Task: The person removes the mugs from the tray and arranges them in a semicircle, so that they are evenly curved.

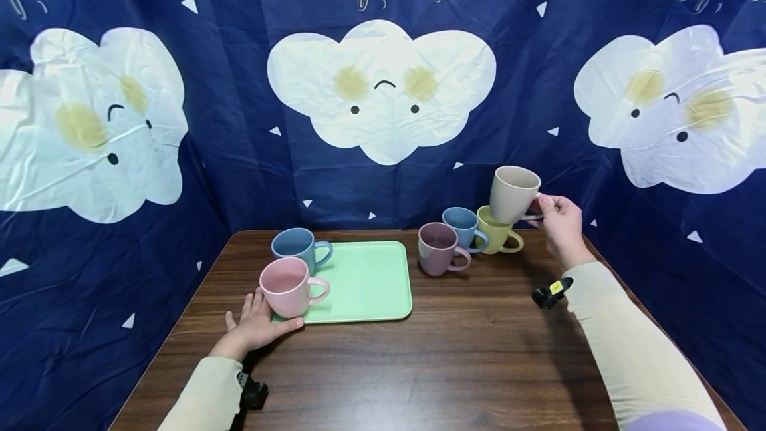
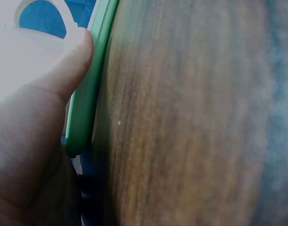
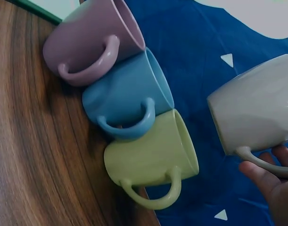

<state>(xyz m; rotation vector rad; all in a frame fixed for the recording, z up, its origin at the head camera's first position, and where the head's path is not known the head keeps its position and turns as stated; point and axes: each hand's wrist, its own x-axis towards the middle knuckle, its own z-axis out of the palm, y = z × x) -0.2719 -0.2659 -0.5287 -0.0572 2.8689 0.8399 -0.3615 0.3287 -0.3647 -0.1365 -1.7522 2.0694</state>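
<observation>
A beige mug (image 1: pixel 512 199) is lifted above the yellow mug (image 1: pixel 494 231) at the back right. My right hand (image 1: pixel 560 221) pinches its handle, and in the right wrist view the mug (image 3: pixel 257 106) hangs apart from the standing ones. On the left end of the green tray (image 1: pixel 371 285) stands a pink mug (image 1: pixel 286 288), with a blue mug (image 1: pixel 293 246) just behind it. My left hand (image 1: pixel 254 324) rests at the tray's front left corner, fingers spread beside the pink mug. In the left wrist view its thumb (image 2: pixel 73 66) lies straight against that mug.
A mauve mug (image 1: pixel 438 251) and another blue mug (image 1: pixel 461 223) stand in a slanting row with the yellow one, right of the tray, handles facing right. The brown wooden table (image 1: pixel 419 371) ends at a dark blue curtain (image 1: pixel 383 191) behind and at both sides.
</observation>
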